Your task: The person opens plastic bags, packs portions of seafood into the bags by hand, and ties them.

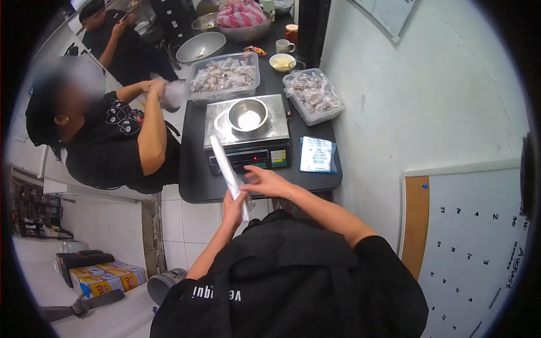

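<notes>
My left hand (233, 208) is closed around the lower end of a long, thin white roll of plastic bags (223, 162), which slants up towards the scale. At that roll's side, my right hand (267, 182) has its fingers apart, with the thumb close to or touching the plastic. Just beyond my hands stands a digital weighing scale (275, 107) with a steel top. On its plate rests a round metal bowl (248, 115), whose inside looks bare and shiny. Loose clear plastic shows beside my left fingers.
Two clear tubs, one larger (222, 76) and one smaller (314, 97), hold many small wrapped portions. A blue-and-white packet (317, 155) lies at the table's right. A mug (284, 46) and basins stand behind. A co-worker (124, 127) handles clear plastic on the left.
</notes>
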The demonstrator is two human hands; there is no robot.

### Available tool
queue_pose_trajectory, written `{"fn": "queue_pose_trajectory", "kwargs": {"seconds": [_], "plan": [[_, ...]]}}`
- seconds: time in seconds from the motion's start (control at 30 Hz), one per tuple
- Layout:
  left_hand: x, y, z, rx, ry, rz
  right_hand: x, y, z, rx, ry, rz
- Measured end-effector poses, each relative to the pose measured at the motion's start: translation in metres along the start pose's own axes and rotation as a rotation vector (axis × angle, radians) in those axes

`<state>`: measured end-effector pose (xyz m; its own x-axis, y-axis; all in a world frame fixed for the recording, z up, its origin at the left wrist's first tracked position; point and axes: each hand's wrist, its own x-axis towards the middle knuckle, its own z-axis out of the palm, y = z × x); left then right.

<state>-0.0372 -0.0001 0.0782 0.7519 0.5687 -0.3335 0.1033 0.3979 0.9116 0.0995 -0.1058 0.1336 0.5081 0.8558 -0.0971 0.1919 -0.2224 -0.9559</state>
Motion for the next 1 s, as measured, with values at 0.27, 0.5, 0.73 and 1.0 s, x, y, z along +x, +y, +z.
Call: {"fn": "queue_pose_trajectory", "kwargs": {"seconds": [0.27, 0.5, 0.73, 1.0], "plan": [[0.023, 0.037, 0.033, -0.216, -0.196, 0.122, 0.016, -0.036, -0.018, 0.279, 0.106, -0.118], [0.014, 0.025, 0.066, -0.283, -0.219, -0.023, 0.001, 0.006, -0.025, 0.16, 0.119, -0.081], [0.012, 0.023, 0.087, -0.319, -0.299, -0.143, -0.023, 0.012, -0.065, 0.376, 0.241, -0.124], [0.015, 0.011, 0.1, -0.295, -0.282, -0.138, -0.041, 0.014, -0.085, 0.037, 0.131, 0.046]]}}
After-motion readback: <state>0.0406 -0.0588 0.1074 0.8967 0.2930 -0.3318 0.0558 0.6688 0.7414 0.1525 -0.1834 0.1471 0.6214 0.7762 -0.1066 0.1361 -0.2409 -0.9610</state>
